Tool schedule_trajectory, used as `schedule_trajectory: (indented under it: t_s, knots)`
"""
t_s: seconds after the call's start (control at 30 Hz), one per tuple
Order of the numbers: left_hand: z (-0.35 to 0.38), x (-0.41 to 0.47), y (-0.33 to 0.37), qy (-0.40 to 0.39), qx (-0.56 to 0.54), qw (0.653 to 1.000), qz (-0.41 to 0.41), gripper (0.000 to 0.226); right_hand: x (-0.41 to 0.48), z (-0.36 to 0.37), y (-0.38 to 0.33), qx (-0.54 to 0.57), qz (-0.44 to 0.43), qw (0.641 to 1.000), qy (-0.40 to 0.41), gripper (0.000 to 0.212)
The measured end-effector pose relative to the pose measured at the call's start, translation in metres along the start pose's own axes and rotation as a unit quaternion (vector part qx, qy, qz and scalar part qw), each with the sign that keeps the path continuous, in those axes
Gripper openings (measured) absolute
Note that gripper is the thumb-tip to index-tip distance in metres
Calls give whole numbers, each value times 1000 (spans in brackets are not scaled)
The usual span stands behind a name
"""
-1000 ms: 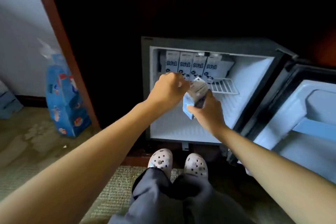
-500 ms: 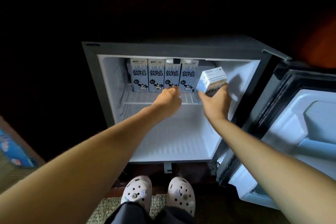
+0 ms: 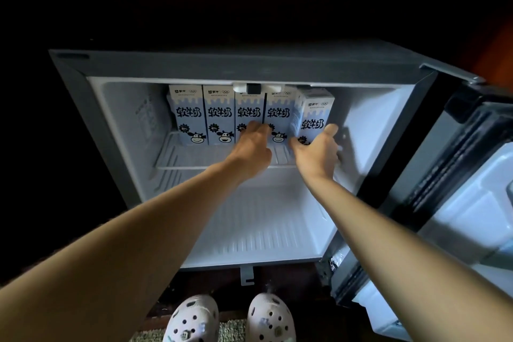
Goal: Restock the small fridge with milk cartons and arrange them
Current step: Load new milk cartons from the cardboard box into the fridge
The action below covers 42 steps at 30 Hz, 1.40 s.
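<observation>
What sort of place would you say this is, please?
Likely a hotel room or bedroom rather than a kitchen: a small fridge holding only milk cartons sits low in a dark recess, with a woven mat and soft clogs before it.

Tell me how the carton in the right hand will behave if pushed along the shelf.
The carton looks stiff and boxy, so it should slide rather than roll. Tall and narrow, it may tip on the wire shelf. The right hand gripping low probably steadies it.

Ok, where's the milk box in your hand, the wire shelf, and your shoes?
milk box [image 3: 313,116]: head view, front face.
wire shelf [image 3: 194,156]: head view, bare left bars.
shoes [image 3: 191,317]: head view, top of left shoe.
</observation>
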<state>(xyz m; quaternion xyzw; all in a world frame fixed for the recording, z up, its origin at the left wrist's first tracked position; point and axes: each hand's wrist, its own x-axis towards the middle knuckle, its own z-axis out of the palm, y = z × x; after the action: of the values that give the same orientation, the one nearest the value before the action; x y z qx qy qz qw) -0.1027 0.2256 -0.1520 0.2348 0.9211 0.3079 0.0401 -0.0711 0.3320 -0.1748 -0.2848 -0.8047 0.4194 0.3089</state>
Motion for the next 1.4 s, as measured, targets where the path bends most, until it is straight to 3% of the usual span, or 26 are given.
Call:
schedule_trajectory:
  t_s: [0.17,0.4,0.5,0.73,0.93,1.07,1.2,1.4]
  knots:
    - [4,5,-4,7,-19,1000,11,47,-1,1,1,1,-3,999,44,45]
    - [7,7,-9,14,-42,999,12,50,9,2,11,-40,-19,999,-29,43]
    - [7,6,-11,13,-33,999,18,54,8,6,19,-84,-28,996,-16,29]
    - [7,5,-13,10,-7,1000,21,54,14,14,14,-172,-6,985,-24,24]
    - [-1,-10,-7,-27,-67,997,-4,59,15,8,2,-172,42,979,-96,40]
    - [-14,-30,-4,-37,-80,996,-4,59,4,4,-8,-79,111,980,-145,56]
    - [-37,-64,-5,3,-45,999,3,50,-50,-5,-28,-57,28,985,-159,55]
    - [-88,-157,-34,125,-29,990,-51,40,-159,-15,-89,-55,-90,956,-273,43]
